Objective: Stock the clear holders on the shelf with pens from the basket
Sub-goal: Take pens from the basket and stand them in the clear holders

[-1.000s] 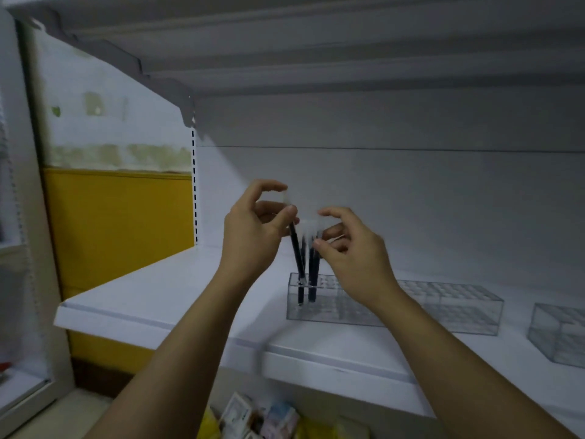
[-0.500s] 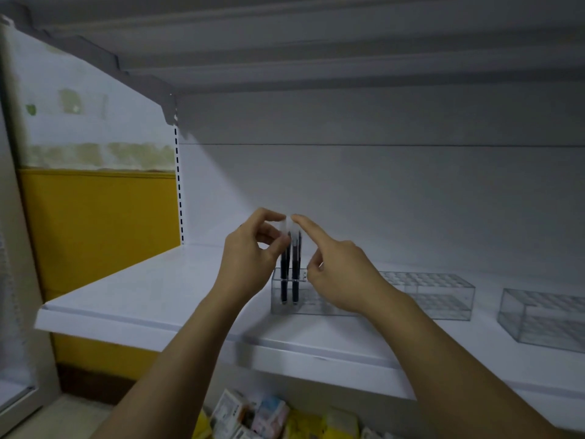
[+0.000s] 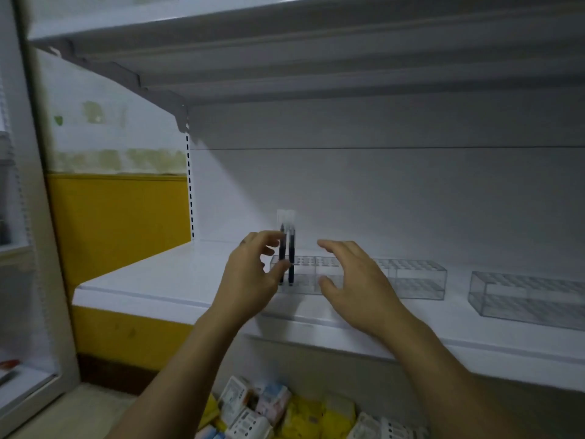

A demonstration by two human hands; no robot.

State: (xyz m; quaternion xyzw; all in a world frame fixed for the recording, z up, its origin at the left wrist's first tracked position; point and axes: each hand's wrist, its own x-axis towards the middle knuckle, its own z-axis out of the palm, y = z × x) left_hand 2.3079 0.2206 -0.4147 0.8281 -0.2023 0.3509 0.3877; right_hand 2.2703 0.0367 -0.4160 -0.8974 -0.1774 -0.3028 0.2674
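Two dark pens (image 3: 291, 258) with clear caps stand upright in the left end of a long clear holder (image 3: 418, 278) on the white shelf (image 3: 152, 280). My left hand (image 3: 250, 277) is just left of the pens, its fingers loosely spread and its thumb in front of the left pen's barrel. Whether the thumb touches the pen I cannot tell. To the right of the pens, my right hand (image 3: 354, 280) hovers in front of the holder with relaxed fingers, holding nothing. No basket is in view.
A second clear holder (image 3: 525, 296) sits further right on the same shelf. Another shelf (image 3: 285, 58) hangs overhead. Below the shelf edge lie several small boxed packs (image 3: 269, 407). A yellow wall panel (image 3: 120, 223) is at the left.
Both hands have let go of the pens and drawn apart and downward. The two pens now stand straight in the holder. The camera view has dropped slightly.
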